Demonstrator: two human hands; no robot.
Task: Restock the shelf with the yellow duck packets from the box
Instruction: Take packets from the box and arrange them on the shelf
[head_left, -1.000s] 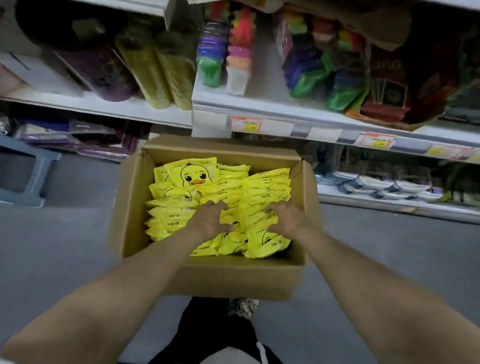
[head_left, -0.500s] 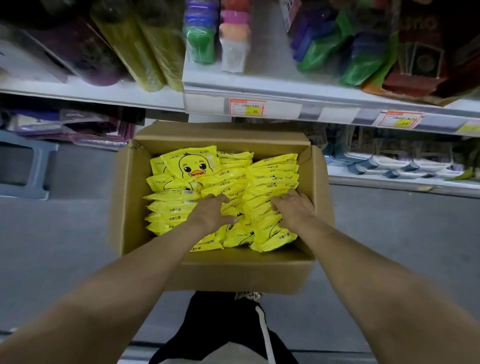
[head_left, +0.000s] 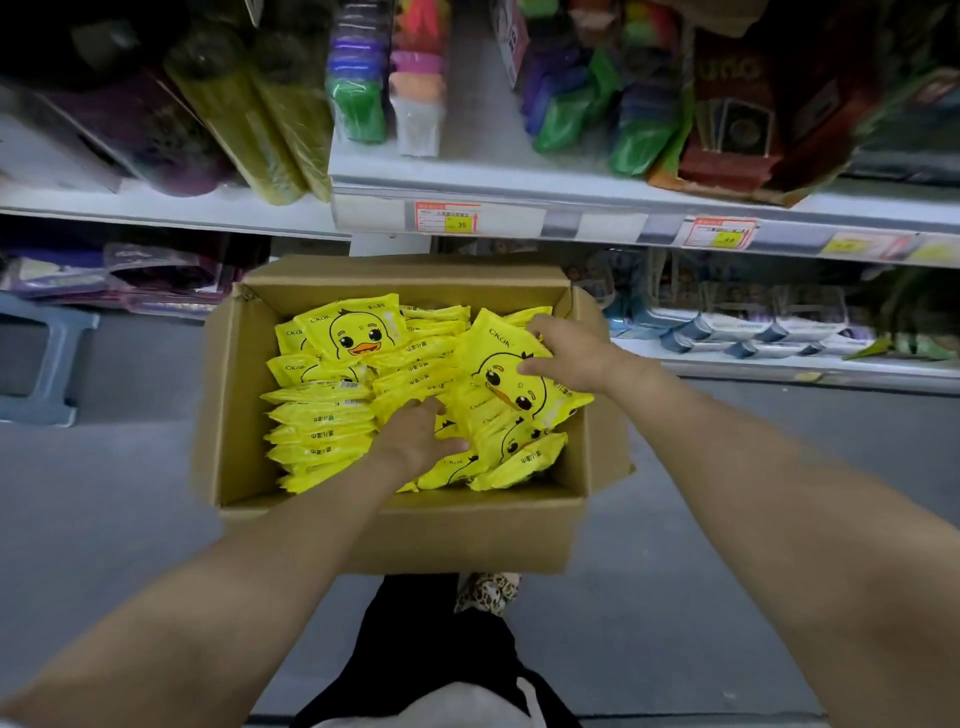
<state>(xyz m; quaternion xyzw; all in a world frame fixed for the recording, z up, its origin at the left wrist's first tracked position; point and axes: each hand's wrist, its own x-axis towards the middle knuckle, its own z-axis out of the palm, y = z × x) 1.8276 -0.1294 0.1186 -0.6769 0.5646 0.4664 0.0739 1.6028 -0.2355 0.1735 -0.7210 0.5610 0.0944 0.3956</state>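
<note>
Now your right hand (head_left: 576, 353) curls its fingers round a bunch of yellow duck packets (head_left: 506, 397), newly tipped up at the right side of the box (head_left: 395, 535), your left hand (head_left: 421, 441) tucking its fingers beneath them, so a lift to the shelf (head_left: 483, 158) looks ready.

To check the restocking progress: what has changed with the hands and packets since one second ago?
The right hand moved from the near end of the right row to its far end, took hold of a bunch of packets and tipped it up, so duck faces show. The left hand stays in the middle, at the bunch's near end. The box and the left row are unchanged.
</note>
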